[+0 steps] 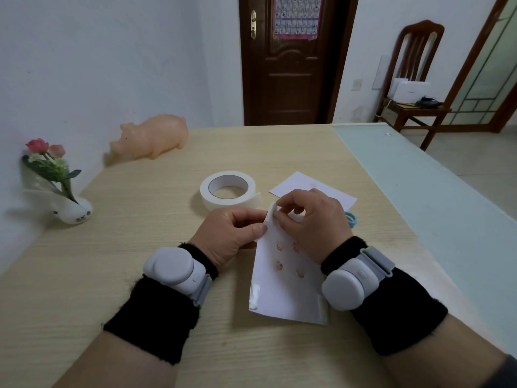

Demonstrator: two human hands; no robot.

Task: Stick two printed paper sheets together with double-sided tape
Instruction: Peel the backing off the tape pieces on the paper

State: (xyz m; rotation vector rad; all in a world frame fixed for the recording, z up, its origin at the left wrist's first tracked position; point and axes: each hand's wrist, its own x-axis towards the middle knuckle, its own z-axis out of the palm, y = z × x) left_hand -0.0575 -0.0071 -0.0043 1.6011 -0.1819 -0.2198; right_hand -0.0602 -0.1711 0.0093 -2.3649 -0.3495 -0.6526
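Just in front of the tape roll (pixel 228 191), the left hand (pixel 229 236) is pinching the printed sheet (pixel 285 278) shut-fingered while the right hand (pixel 310 222) is nipping its top corner, probably peeling tape backing, so a hard tug risks tearing or creasing the paper.

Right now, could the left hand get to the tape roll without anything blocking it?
Probably yes. The tape roll lies just beyond the left hand on bare table, nothing between them. But its fingers pinch the printed sheet, so they'd need to release first.
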